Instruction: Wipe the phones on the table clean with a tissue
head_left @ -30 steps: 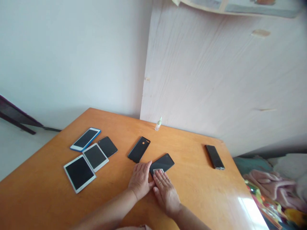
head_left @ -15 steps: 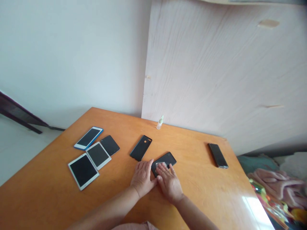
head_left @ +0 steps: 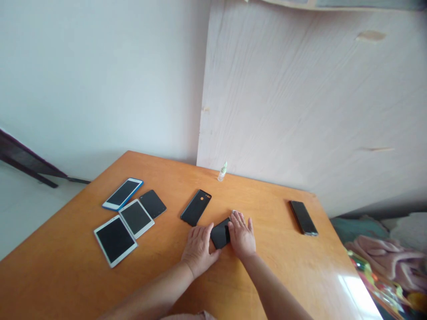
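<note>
A black phone (head_left: 220, 234) lies flat on the wooden table in front of me, its near end bare and dark. My left hand (head_left: 198, 244) steadies its left edge, with the thumb at the near corner and the fingers along the side. My right hand (head_left: 242, 235) lies over the phone's far end, fingers stretched forward and pressing down a small white wipe (head_left: 235, 211). Most of that wipe is hidden under the fingers. Just beyond my left hand rests a black phone case (head_left: 196, 207) with a camera cutout.
At left lie a blue-edged white phone (head_left: 122, 194), a dark phone (head_left: 152, 204) and two white-framed devices, one a tablet (head_left: 115, 240), the other a smaller device (head_left: 136, 218). A small dropper bottle (head_left: 222, 171) stands by the wall. Another black phone (head_left: 303, 218) lies at right.
My right hand has slid the white wipe from the phone's near part to its far end, uncovering the near part. My left hand stays at the left edge.
</note>
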### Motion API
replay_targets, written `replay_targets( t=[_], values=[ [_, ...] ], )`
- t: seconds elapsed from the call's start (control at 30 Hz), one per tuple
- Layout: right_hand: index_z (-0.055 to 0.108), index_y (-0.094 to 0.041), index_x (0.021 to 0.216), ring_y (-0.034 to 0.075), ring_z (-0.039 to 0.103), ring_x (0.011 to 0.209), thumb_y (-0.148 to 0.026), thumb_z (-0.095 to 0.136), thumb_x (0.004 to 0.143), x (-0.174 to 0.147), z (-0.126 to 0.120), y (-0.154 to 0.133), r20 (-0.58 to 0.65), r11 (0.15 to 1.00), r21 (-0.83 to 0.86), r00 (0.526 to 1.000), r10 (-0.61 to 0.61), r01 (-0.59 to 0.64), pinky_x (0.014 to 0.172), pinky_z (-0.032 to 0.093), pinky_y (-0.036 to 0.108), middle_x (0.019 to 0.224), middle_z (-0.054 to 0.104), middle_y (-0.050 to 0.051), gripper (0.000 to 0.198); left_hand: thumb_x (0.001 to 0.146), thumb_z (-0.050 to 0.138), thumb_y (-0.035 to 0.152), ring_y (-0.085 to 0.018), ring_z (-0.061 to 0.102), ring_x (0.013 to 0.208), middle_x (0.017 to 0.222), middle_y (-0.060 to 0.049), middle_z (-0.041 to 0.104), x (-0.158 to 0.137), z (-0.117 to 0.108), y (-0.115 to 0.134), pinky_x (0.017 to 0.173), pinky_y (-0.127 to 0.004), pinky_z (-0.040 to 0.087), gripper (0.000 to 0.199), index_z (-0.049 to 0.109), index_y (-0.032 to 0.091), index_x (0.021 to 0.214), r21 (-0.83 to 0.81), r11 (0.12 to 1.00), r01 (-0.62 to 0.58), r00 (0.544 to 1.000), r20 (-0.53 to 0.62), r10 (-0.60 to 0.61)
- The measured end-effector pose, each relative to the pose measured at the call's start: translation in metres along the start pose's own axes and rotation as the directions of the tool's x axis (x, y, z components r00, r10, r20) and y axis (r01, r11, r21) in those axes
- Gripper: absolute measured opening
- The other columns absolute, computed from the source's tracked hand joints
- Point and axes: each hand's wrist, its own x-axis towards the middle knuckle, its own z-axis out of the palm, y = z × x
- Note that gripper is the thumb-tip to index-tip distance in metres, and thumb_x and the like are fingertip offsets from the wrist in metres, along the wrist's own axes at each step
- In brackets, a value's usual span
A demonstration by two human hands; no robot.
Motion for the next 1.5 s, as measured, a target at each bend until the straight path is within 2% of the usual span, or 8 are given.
replay_targets(
  t=[0.23, 0.43, 0.63, 0.83, 1.03, 1.27, 1.4, 1.5],
  values=[
    [0.05, -0.022, 0.143, 0.022, 0.037, 0.142, -0.036, 0.039, 0.103, -0.014, 0.005, -0.019, 0.085, 0.942, 0.116, 0.942, -0.325, 0.314, 0.12, 0.024, 0.046, 0.148, 0.049, 0.006, 0.044, 0.075, 0.065, 0.026, -0.03, 0.056, 0.109, 0.121, -0.013, 0.061, -0.001, 0.003, -0.002, 0.101, -0.051, 0.041, 0.069, 0.04, 0.017, 0.138, 0.001, 1.0, -0.009, 1.0, -0.014, 0.009],
    [0.055, -0.015, 0.139, 0.029, 0.034, 0.143, -0.032, 0.032, 0.104, -0.004, -0.001, -0.005, 0.034, 1.0, -0.013, 0.999, -0.014, 0.015, 0.117, 0.024, 0.057, 0.148, 0.047, 0.014, 0.045, 0.071, 0.07, 0.033, -0.033, 0.054, 0.11, 0.117, -0.013, 0.061, -0.001, 0.001, 0.0, 0.101, -0.053, 0.039, 0.077, 0.039, 0.016, 0.139, 0.003, 1.0, -0.004, 1.0, -0.008, 0.004],
    [0.048, -0.027, 0.144, 0.022, 0.036, 0.143, -0.037, 0.04, 0.102, -0.03, 0.001, -0.019, 0.118, 0.923, 0.148, 0.92, -0.374, 0.356, 0.122, 0.017, 0.049, 0.149, 0.047, 0.004, 0.043, 0.073, 0.063, 0.022, -0.031, 0.055, 0.109, 0.117, -0.013, 0.061, -0.002, 0.003, -0.003, 0.101, -0.052, 0.04, 0.072, 0.037, 0.018, 0.14, -0.021, 1.0, -0.011, 1.0, 0.002, 0.011],
    [0.052, -0.017, 0.141, 0.03, 0.033, 0.144, -0.034, 0.033, 0.104, 0.004, 0.0, 0.0, 0.024, 0.999, -0.014, 0.999, 0.04, -0.04, 0.117, 0.02, 0.061, 0.15, 0.044, 0.013, 0.045, 0.072, 0.07, 0.034, -0.033, 0.054, 0.111, 0.12, -0.014, 0.06, -0.001, 0.003, -0.003, 0.101, -0.054, 0.039, 0.08, 0.035, 0.017, 0.142, -0.011, 1.0, -0.026, 1.0, -0.011, 0.026],
    [0.047, -0.024, 0.145, 0.022, 0.035, 0.143, -0.039, 0.039, 0.102, -0.024, 0.008, -0.026, 0.088, 0.947, 0.117, 0.947, -0.31, 0.299, 0.121, 0.02, 0.047, 0.15, 0.046, 0.006, 0.046, 0.077, 0.06, 0.021, -0.03, 0.057, 0.109, 0.121, -0.013, 0.061, -0.002, 0.005, -0.005, 0.101, -0.051, 0.039, 0.068, 0.036, 0.019, 0.141, -0.009, 1.0, -0.019, 1.0, -0.006, 0.019],
    [0.05, -0.019, 0.143, 0.029, 0.032, 0.144, -0.036, 0.03, 0.104, -0.008, -0.002, 0.0, 0.027, 1.0, -0.006, 1.0, -0.007, 0.007, 0.117, 0.019, 0.061, 0.15, 0.044, 0.012, 0.046, 0.072, 0.07, 0.034, -0.033, 0.055, 0.11, 0.118, -0.014, 0.061, -0.001, 0.001, -0.002, 0.101, -0.053, 0.039, 0.079, 0.035, 0.017, 0.141, -0.006, 1.0, -0.012, 1.0, -0.003, 0.012],
    [0.047, -0.024, 0.145, 0.024, 0.032, 0.145, -0.041, 0.039, 0.102, -0.034, 0.002, -0.024, 0.111, 0.955, 0.119, 0.952, -0.284, 0.271, 0.121, 0.016, 0.051, 0.152, 0.043, 0.006, 0.046, 0.077, 0.064, 0.025, -0.03, 0.055, 0.108, 0.117, -0.013, 0.061, -0.002, 0.002, -0.004, 0.101, -0.051, 0.04, 0.07, 0.036, 0.018, 0.14, -0.008, 1.0, -0.018, 1.0, 0.014, 0.018],
    [0.048, -0.027, 0.144, 0.023, 0.034, 0.144, -0.04, 0.038, 0.103, -0.045, 0.001, -0.017, 0.12, 0.945, 0.13, 0.941, -0.316, 0.301, 0.122, 0.012, 0.053, 0.15, 0.045, 0.005, 0.044, 0.075, 0.065, 0.023, -0.031, 0.054, 0.109, 0.117, -0.012, 0.06, -0.002, 0.001, -0.004, 0.102, -0.051, 0.039, 0.071, 0.037, 0.017, 0.14, -0.005, 1.0, -0.014, 1.0, 0.023, 0.014]
  ],
)
